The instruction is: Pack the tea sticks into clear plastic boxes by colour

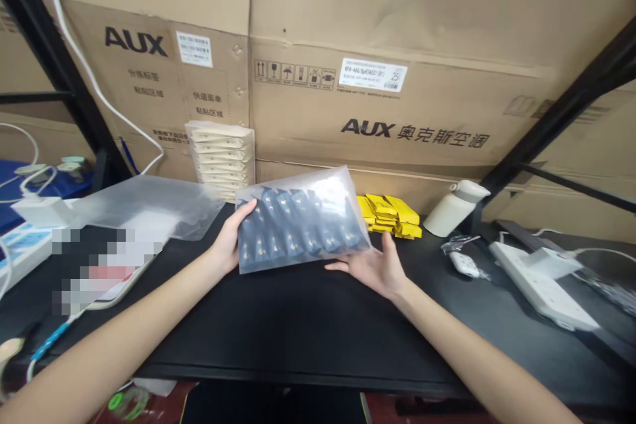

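Note:
A clear frosted plastic bag (355,195) holds rows of dark blue small packets and is raised a little above the black table. At its left end, my left hand (232,235) is closed on the bag, thumb on the front face and the other fingers hidden behind. Under the lower right corner lies my right hand (375,270), palm up, with the thumb standing apart and the fingers stretched out along the bag's bottom edge. Just behind that hand sit several yellow packets (390,212) in a stack.
Large AUX cardboard boxes (298,26) wall off the back. A bag of cream packets (221,152) stands beside empty-looking clear bags (154,202). Right: a white bottle (454,209), a small white wrapped item (464,265), a power strip (541,285). Left: another power strip (30,248), cables.

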Demonstrator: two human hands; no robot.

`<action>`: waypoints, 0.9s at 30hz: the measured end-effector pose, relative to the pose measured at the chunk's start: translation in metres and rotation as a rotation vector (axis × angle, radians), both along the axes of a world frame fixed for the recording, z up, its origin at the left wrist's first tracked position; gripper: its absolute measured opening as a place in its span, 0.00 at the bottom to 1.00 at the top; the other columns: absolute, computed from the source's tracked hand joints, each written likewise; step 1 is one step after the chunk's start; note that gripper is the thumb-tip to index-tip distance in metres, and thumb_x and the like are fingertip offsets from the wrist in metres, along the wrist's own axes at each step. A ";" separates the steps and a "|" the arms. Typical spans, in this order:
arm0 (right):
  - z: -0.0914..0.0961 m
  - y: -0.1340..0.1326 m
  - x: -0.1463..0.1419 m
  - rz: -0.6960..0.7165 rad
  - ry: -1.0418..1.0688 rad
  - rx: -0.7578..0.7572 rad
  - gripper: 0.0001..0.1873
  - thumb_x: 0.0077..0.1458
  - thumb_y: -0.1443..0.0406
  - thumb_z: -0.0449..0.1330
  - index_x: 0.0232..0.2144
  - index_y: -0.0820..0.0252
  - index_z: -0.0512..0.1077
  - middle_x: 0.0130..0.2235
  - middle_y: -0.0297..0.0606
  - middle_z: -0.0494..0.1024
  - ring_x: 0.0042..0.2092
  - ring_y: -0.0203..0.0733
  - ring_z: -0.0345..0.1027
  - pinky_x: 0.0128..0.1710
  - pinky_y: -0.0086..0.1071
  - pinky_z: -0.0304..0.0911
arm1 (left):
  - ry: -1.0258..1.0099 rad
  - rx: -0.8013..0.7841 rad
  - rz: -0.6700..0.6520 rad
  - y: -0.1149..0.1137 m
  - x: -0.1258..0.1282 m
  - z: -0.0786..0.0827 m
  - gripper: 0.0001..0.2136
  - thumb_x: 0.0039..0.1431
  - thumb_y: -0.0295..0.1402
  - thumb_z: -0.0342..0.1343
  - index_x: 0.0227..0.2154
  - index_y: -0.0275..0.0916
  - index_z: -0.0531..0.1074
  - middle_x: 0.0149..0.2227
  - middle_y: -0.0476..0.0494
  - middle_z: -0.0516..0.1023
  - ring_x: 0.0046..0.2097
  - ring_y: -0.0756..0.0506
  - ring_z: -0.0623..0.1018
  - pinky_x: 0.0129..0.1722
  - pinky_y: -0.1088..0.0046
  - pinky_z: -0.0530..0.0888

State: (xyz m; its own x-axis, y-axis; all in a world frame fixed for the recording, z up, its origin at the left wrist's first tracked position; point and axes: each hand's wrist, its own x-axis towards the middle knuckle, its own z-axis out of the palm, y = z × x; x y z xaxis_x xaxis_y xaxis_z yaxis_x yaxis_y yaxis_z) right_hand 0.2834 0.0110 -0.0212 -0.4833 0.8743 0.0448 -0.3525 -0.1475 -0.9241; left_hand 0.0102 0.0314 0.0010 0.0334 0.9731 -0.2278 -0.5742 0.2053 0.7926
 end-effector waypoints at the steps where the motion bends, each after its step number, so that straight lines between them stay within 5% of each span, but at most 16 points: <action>1: 0.000 0.004 0.004 -0.042 -0.020 -0.013 0.37 0.48 0.37 0.57 0.51 0.54 0.71 0.50 0.46 0.78 0.54 0.55 0.70 0.51 0.49 0.66 | 0.012 -0.004 0.001 0.002 -0.002 0.000 0.09 0.54 0.39 0.61 0.29 0.37 0.75 0.27 0.44 0.81 0.29 0.41 0.82 0.33 0.63 0.80; 4: -0.007 0.013 0.006 -0.280 -0.197 0.061 0.28 0.54 0.42 0.57 0.49 0.50 0.72 0.51 0.40 0.77 0.57 0.52 0.67 0.57 0.47 0.62 | 0.066 -0.034 -0.034 0.005 -0.006 -0.003 0.09 0.53 0.38 0.62 0.28 0.36 0.75 0.23 0.45 0.79 0.25 0.42 0.80 0.30 0.64 0.80; 8: -0.019 0.013 0.005 -0.520 -0.430 0.356 0.21 0.57 0.47 0.58 0.45 0.51 0.76 0.51 0.37 0.77 0.58 0.50 0.65 0.62 0.41 0.55 | 0.117 0.006 -0.054 0.002 -0.004 -0.004 0.10 0.50 0.36 0.64 0.31 0.36 0.75 0.25 0.47 0.80 0.22 0.46 0.78 0.27 0.69 0.78; 12: -0.019 0.008 0.008 -0.609 -0.612 0.532 0.18 0.60 0.51 0.56 0.42 0.55 0.78 0.38 0.38 0.79 0.42 0.48 0.71 0.51 0.40 0.64 | 0.201 0.138 -0.016 0.001 -0.002 -0.005 0.14 0.46 0.37 0.68 0.33 0.37 0.74 0.24 0.51 0.79 0.22 0.49 0.77 0.26 0.76 0.75; 15: -0.015 0.006 0.007 -0.654 -0.684 0.533 0.16 0.59 0.53 0.57 0.34 0.57 0.78 0.29 0.37 0.76 0.30 0.43 0.68 0.39 0.37 0.67 | 0.220 0.148 -0.020 0.003 -0.004 -0.004 0.15 0.46 0.39 0.68 0.34 0.36 0.74 0.23 0.51 0.78 0.22 0.49 0.77 0.26 0.76 0.75; 22: -0.022 0.027 0.019 -0.612 -0.536 0.307 0.22 0.53 0.46 0.59 0.27 0.60 0.73 0.22 0.34 0.71 0.21 0.35 0.62 0.20 0.29 0.62 | 0.137 0.030 -0.062 0.005 -0.013 0.005 0.09 0.49 0.37 0.64 0.28 0.36 0.74 0.21 0.48 0.77 0.20 0.46 0.76 0.23 0.70 0.76; 27: -0.028 0.035 0.032 -0.750 -0.648 0.505 0.18 0.46 0.54 0.67 0.32 0.58 0.67 0.18 0.24 0.64 0.18 0.30 0.56 0.19 0.24 0.54 | 0.140 0.079 -0.054 0.004 -0.011 0.004 0.10 0.46 0.34 0.67 0.30 0.36 0.75 0.22 0.49 0.78 0.21 0.47 0.77 0.23 0.74 0.76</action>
